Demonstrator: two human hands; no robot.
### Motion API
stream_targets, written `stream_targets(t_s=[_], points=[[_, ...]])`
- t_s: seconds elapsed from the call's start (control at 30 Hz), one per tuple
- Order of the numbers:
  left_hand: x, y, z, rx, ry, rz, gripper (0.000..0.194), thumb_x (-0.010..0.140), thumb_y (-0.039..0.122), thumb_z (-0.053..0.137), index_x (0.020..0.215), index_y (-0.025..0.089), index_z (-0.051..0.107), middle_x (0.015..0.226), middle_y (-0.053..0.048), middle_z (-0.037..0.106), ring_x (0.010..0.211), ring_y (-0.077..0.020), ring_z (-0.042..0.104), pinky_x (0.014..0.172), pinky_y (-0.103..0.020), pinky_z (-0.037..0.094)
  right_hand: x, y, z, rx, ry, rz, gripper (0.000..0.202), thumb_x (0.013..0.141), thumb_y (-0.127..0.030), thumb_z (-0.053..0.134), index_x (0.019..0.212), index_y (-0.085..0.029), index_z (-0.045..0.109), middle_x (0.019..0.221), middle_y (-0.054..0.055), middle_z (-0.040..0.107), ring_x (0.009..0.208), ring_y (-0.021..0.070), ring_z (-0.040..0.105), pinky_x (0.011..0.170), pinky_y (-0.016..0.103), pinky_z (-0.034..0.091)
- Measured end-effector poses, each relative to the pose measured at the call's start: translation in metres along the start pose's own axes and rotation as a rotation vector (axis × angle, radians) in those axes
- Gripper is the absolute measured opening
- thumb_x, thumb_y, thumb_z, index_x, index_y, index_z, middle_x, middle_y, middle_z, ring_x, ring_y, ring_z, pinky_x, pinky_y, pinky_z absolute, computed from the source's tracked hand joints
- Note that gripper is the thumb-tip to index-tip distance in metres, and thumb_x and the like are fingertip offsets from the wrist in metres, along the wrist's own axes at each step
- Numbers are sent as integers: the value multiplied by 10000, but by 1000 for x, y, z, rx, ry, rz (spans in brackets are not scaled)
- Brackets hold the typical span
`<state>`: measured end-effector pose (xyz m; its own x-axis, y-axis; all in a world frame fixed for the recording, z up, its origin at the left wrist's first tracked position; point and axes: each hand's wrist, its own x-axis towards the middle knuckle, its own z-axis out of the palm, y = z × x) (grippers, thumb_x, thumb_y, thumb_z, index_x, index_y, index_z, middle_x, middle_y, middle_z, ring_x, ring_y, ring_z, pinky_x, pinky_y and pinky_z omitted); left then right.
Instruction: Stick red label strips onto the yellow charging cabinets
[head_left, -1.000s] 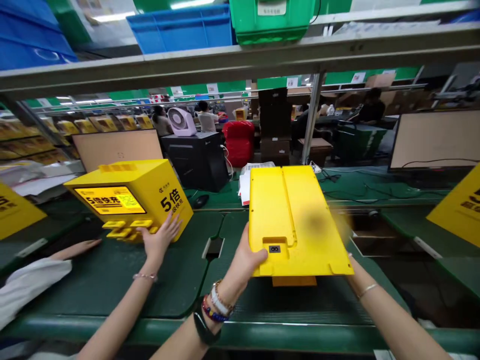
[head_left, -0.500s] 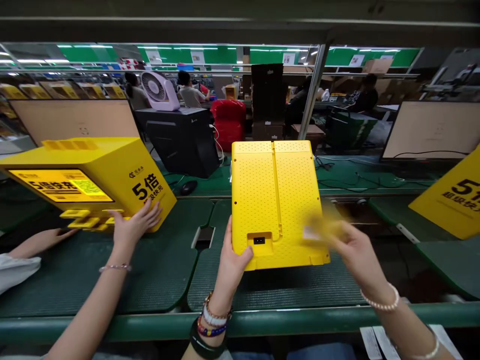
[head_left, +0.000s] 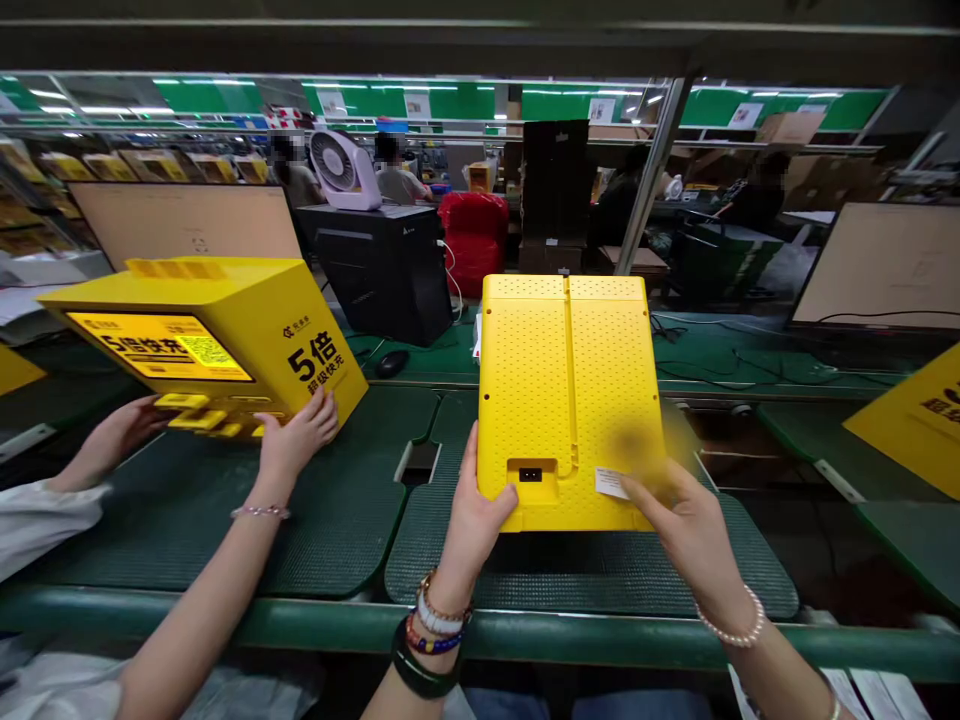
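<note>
A yellow box (head_left: 525, 400) stands in front of me, its perforated back with a black socket facing me. My left hand (head_left: 480, 500) grips its lower left edge, thumb on the face below the socket. At the lower right, my right hand (head_left: 679, 515) pinches the right end of a small white label (head_left: 611, 483), which lies against the box face. A blurred yellowish patch covers part of the box and fingers there, so I cannot make out what it is.
At left, a person's two hands hold another yellow box (head_left: 322, 350) with a screen. Behind are a black case (head_left: 390, 270) with a fan (head_left: 345, 170), a mouse (head_left: 391, 363) and a monitor (head_left: 885, 265). White label sheets (head_left: 870, 695) lie at the lower right.
My right hand has moved in to the box's lower right, and the white label now rests against the face. The view has shifted slightly. The neighbour's left hand is nearer their box.
</note>
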<state>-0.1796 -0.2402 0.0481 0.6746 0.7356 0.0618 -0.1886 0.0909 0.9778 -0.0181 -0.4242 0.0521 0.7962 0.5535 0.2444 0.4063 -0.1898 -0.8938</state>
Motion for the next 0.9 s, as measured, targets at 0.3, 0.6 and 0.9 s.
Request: stream_targets(t_s=[0.3,0.6,0.9], points=[[3,-1,-1,-19,8,10,934,777,318,692,1559,266,184,1563,-100,393,1377,-310,477,1116,-448,472,0,2,-1,-7,-38,47,331,848,-566,690,867,-236,694,901,63,676,824,250,606,715,376,519],[1,2,0,-19,4,1,927,793,324,687,1562,263,174,1568,-108,387,1374,-314,482,1131,-462,458,2,1,1,-36,-18,33,319,849,-567,681,862,-249,691,884,48,670,810,244,589,699,368,501],[3,-2,-1,-2,15,7,930,785,308,689,1561,256,179,1568,-112,385,1384,-324,469,1161,-497,416,3,-1,0,-68,-25,39,342,846,-589,671,832,-248,684,840,48,659,782,243,582,649,351,485]])
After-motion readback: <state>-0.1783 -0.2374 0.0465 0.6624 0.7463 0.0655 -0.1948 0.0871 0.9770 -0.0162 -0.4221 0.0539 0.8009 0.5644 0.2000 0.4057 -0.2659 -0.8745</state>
